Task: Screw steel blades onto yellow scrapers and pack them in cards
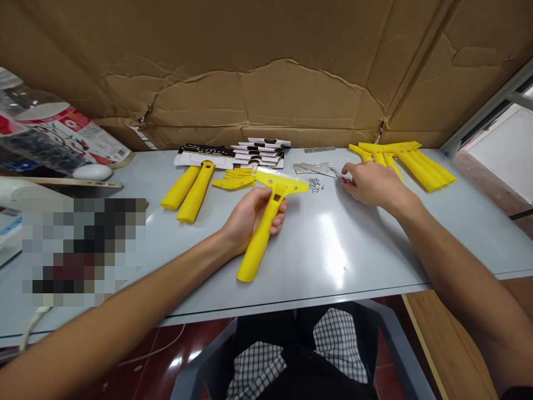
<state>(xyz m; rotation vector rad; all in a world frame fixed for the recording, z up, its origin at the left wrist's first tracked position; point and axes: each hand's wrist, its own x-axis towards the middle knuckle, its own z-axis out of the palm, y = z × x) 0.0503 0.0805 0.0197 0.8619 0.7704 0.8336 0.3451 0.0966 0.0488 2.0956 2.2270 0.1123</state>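
My left hand [250, 219] is closed around a yellow scraper [260, 236], its handle pointing toward me. A blade lies along the scraper's wide head, and two screws show in it. My right hand [372, 183] pinches a small tool [344, 179] with a red part and a metal end; most of it is hidden in the fingers. Just left of that hand lie flat metal blades [314, 168]. A small pile of screws [315, 185] sits between the scraper head and my right hand. Yellow scraper handles [425, 166] are lined up beyond my right hand.
Two yellow scrapers [195, 191] with card sleeves [204, 155], a stack of cards [262, 147] and yellow head pieces [235, 179] lie at the back left. Cardboard [266, 100] walls the back edge. A large bottle [75, 133] and a blurred-out object [83, 250] are left.
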